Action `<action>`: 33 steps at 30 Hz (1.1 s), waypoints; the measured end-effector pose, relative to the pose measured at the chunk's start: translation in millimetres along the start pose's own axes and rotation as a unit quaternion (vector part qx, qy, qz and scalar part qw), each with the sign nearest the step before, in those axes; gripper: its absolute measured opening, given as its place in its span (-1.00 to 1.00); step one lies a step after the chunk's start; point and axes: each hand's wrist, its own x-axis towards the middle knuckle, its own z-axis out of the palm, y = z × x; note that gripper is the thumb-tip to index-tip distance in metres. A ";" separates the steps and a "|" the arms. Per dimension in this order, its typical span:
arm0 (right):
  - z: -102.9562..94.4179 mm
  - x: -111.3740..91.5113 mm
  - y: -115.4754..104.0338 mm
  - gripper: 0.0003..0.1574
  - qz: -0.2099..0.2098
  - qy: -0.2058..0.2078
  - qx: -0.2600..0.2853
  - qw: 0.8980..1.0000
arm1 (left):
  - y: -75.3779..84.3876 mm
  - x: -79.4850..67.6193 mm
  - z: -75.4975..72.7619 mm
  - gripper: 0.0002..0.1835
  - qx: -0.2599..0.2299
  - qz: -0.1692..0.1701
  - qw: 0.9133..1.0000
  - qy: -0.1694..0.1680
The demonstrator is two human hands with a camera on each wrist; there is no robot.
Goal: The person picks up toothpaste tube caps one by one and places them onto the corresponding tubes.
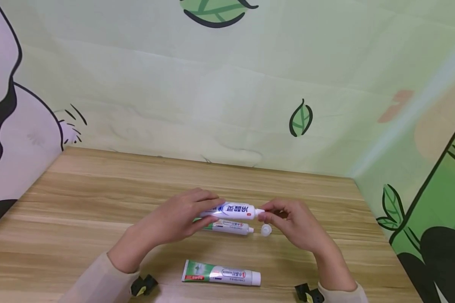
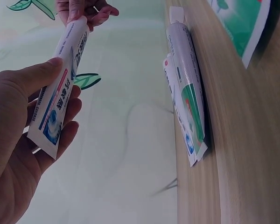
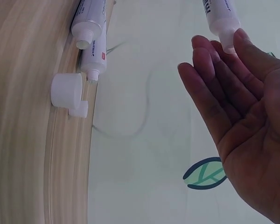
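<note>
My left hand (image 1: 174, 216) grips a white-and-blue toothpaste tube (image 1: 235, 211) by its body, thumb on one side and fingers on the other. The tube is held above the table, its narrow end pointing right. At that end, my right hand (image 1: 301, 225) pinches the small white cap (image 3: 227, 42) between thumb and fingers. Under the held tube lies a green-and-white toothpaste tube (image 1: 233, 227) with a bare nozzle. Against it in the right wrist view rests another white-and-blue tube (image 3: 94, 58), also uncapped.
A large white cap (image 3: 66, 90) lies on the table right of the nozzles, a smaller white cap (image 3: 79, 109) close behind it. Nearer me lies a capped green-and-white tube (image 1: 221, 273). The wooden table (image 1: 98, 181) meets a printed backdrop (image 1: 155, 92) at the back.
</note>
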 end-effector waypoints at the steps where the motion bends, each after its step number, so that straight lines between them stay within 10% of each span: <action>1: 0.5 0.2 -0.1 -0.86 0.001 0.002 0.004 1.000 | 0.1 0.0 -0.1 -0.53 -0.001 0.000 1.000 0.001; 33: -0.8 -0.3 -1.5 -0.87 0.004 -0.013 0.007 1.000 | -0.2 -0.1 0.8 -0.53 -0.010 -0.006 1.000 -0.008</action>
